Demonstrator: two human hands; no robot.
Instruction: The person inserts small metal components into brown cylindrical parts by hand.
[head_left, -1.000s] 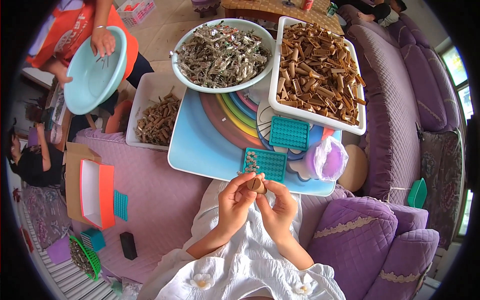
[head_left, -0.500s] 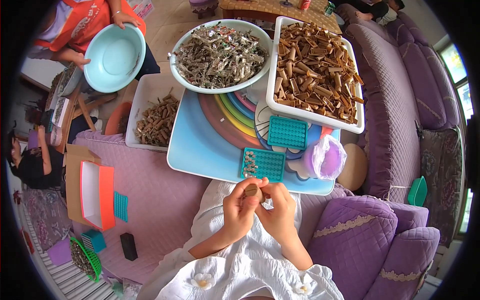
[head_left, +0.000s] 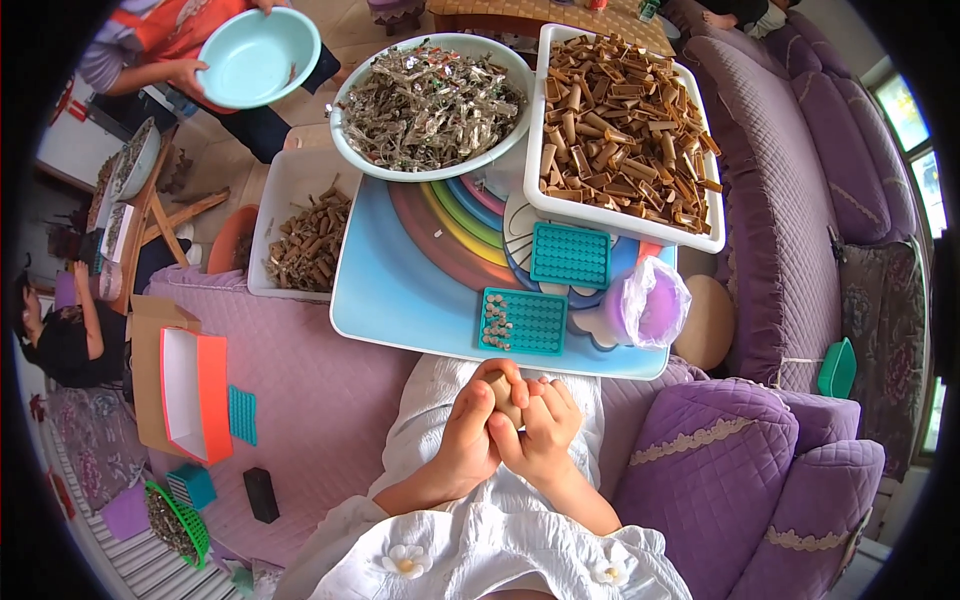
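Note:
Above my lap, my left hand (head_left: 464, 432) is closed round a small rounded tan-brown piece (head_left: 504, 398). My right hand (head_left: 543, 430) presses against it from the other side with its fingers curled. Fingers partly cover the piece, and its kind does not show. Just beyond my hands lies a teal tray with small cavities (head_left: 540, 322); small brownish bits sit in its left columns. A second teal tray (head_left: 570, 256) lies behind it with no bits visible. To their right stands a purple tub (head_left: 632, 312) lined with a clear plastic bag.
A rainbow-printed table (head_left: 385, 300) carries a basin of shiny scraps (head_left: 430, 110) and a white bin of brown curved pieces (head_left: 625, 130). Another white bin (head_left: 262, 240) stands left, near an orange-red box (head_left: 215, 395). A co-worker holds a pale blue basin (head_left: 260, 60) at upper left.
My hands have turned the tan piece, and my right fingers are curled more tightly against it. The co-worker's basin has moved right and away. The view has shifted slightly.

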